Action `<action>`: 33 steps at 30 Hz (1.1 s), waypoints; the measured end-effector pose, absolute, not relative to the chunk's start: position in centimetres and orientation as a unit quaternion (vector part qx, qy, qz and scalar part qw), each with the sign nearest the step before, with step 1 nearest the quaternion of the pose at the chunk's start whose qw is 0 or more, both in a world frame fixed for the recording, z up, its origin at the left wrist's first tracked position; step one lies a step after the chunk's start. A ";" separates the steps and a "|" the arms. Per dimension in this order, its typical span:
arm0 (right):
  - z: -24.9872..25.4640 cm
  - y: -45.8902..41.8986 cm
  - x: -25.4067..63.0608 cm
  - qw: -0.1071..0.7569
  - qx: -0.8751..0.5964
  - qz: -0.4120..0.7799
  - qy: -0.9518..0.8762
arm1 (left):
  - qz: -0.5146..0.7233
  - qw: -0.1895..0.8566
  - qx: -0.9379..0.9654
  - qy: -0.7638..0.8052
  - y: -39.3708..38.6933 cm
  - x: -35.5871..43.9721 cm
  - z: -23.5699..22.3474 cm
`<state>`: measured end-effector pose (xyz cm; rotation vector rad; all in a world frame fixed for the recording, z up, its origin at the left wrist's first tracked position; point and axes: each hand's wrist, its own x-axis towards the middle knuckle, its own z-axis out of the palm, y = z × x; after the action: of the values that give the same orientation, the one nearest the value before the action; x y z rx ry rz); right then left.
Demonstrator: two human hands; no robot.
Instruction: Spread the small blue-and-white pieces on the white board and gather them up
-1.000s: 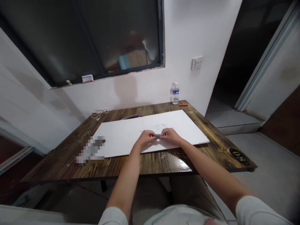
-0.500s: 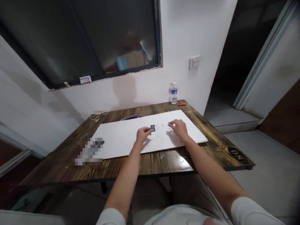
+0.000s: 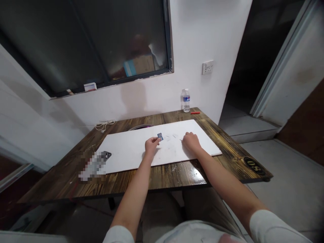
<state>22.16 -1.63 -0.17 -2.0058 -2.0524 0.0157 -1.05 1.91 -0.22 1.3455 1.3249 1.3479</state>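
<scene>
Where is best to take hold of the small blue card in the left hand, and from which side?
Pinch the card at its free upper-right corner, from the right: the left hand holds the lower-left end, and the thin card stands tilted.

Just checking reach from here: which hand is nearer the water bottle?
Right. The right hand rests on the white board in front of the water bottle; the left hand, holding a small blue card, is farther off to the left.

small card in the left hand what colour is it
The card is blue with some white, best in the head view.
</scene>
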 end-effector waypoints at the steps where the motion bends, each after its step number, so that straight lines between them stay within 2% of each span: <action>1: -0.3 -1.6 22.1 0.134 -0.690 0.003 -0.712 | 0.531 0.399 0.533 0.523 1.9 -1.0 -0.3; 5: -0.5 -1.5 22.2 0.164 -0.684 0.005 -0.711 | 0.530 0.403 0.531 0.525 1.8 -0.8 -0.2; 8: -0.3 -1.3 22.4 0.248 -0.675 0.045 -0.694 | 0.527 0.409 0.527 0.526 1.6 -0.7 0.0; 13: -0.5 -0.6 21.5 0.435 -0.582 0.246 -0.642 | 0.511 0.422 0.540 0.518 1.3 -0.6 0.2; 16: -0.8 -0.5 20.5 0.504 -0.496 0.352 -0.613 | 0.497 0.429 0.550 0.517 1.2 -0.4 0.2; 21: -1.2 -0.7 19.6 0.501 -0.457 0.404 -0.614 | 0.471 0.443 0.572 0.505 1.0 -0.1 0.1; 33: -1.8 -0.6 19.6 0.478 -0.492 0.371 -0.626 | 0.426 0.452 0.631 0.465 0.7 0.0 -0.2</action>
<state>19.56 -0.58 -1.78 -1.2013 -1.5279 0.9066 0.02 0.71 -0.20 1.5592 1.1487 1.0528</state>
